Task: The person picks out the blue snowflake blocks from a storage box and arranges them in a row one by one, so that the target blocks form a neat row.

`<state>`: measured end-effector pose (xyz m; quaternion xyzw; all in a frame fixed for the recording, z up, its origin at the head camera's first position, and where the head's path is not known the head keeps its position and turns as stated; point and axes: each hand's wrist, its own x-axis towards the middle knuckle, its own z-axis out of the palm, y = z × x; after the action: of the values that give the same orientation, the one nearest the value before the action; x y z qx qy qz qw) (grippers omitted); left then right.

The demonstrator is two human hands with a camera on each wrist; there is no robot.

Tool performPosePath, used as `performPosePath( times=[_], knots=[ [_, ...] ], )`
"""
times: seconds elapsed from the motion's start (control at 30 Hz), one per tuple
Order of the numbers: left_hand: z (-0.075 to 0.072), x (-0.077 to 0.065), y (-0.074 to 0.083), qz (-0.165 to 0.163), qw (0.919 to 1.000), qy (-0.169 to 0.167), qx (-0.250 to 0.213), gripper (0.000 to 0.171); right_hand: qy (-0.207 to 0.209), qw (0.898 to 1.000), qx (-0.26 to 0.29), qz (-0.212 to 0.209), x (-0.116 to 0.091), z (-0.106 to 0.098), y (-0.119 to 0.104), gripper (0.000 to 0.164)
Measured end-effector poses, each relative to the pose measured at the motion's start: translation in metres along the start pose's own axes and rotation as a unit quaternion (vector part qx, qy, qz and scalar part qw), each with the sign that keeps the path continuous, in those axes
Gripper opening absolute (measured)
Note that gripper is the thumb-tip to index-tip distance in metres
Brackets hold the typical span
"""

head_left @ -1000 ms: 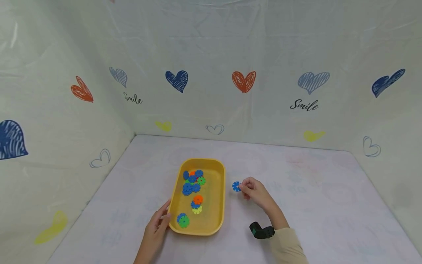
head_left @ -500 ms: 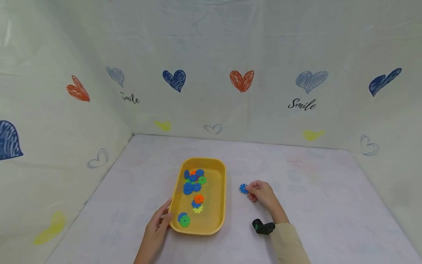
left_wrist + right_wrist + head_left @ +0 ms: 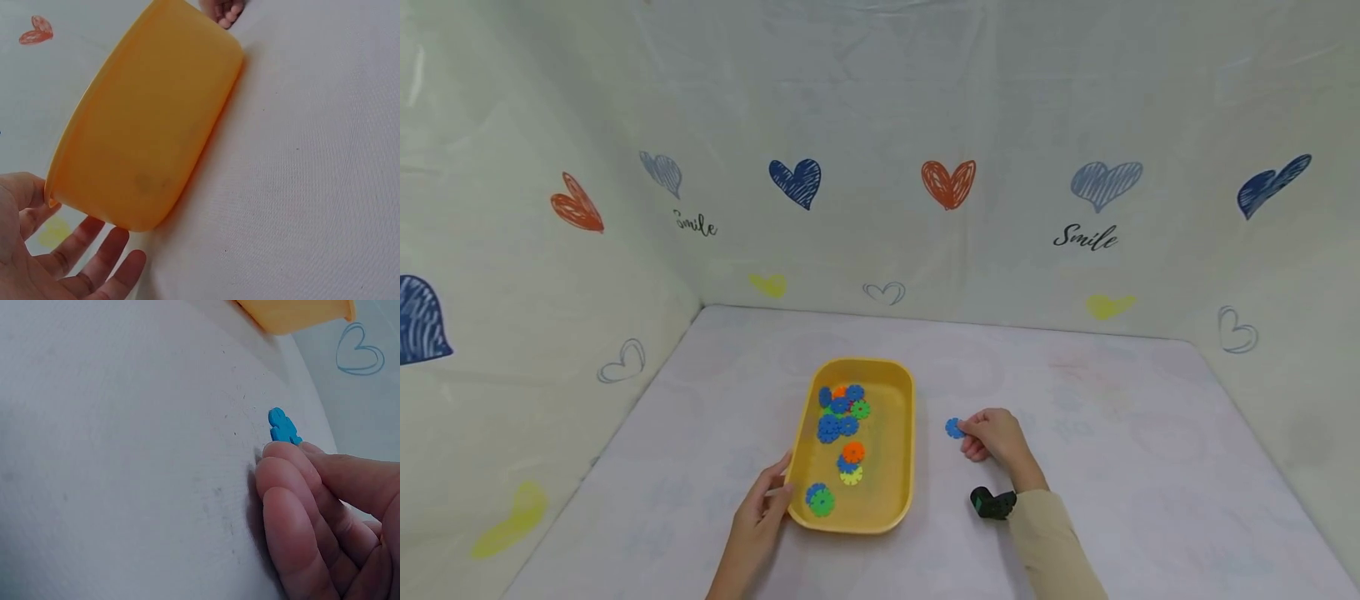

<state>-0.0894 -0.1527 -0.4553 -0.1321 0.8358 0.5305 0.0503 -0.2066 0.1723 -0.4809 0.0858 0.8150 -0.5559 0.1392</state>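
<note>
Taking the tray [image 3: 887, 467] as our clock centre, we find the right hand [image 3: 997, 435] at 3 o'clock, thumb and forefinger pinching a blue disc [image 3: 953, 428] just above the table [image 3: 1112, 450], the remaining fingers curled. At 8 o'clock, the left hand [image 3: 758, 515] rests loosely extended fingers against the tray's outer side. Inside, we note a cluster [image 3: 840, 405] of mostly blue discs, some green and orange, towards 11 o'clock; an orange disc [image 3: 853, 452] overlapping a stack [image 3: 852, 476] of blue and yellow near the middle; and a green disc [image 3: 822, 502] partly covering another blue [image 3: 812, 492] at 7 o'clock. At 4 o'clock we see a black device [image 3: 992, 504] beside a tan sleeve [image 3: 1051, 542]; at 12, a heart-printed wall [image 3: 1022, 125].
</note>
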Motion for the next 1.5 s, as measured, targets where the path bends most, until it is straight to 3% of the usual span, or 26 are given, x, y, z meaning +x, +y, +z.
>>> performPosePath(
  times=[0.2,0.67,0.97,1.17,1.33,1.5],
  knots=[
    [0.001,0.0,-0.002,-0.008,0.9999,0.004,-0.006,0.043,0.023,0.999,0.004,0.04,0.003,0.004,0.0,0.019],
    [0.0,-0.001,-0.004,0.004,1.0,0.004,-0.004,0.046,0.036,0.998,0.001,0.049,0.0,0.005,-0.002,0.02],
    [0.001,-0.001,-0.003,0.006,1.0,0.004,-0.004,0.045,0.032,0.999,0.009,0.029,-0.001,0.003,0.001,0.022],
    [0.001,0.0,-0.002,0.002,1.0,0.007,0.001,0.046,0.015,0.998,0.066,0.008,-0.007,-0.003,0.002,0.027],
    [0.002,0.001,-0.002,0.002,1.0,0.008,-0.002,0.046,0.021,0.996,0.083,-0.025,-0.016,-0.005,-0.01,0.027],
    [0.002,0.001,-0.003,0.003,1.0,0.006,-0.007,0.045,0.029,0.996,0.063,-0.05,-0.03,-0.004,-0.03,0.029]
  ],
)
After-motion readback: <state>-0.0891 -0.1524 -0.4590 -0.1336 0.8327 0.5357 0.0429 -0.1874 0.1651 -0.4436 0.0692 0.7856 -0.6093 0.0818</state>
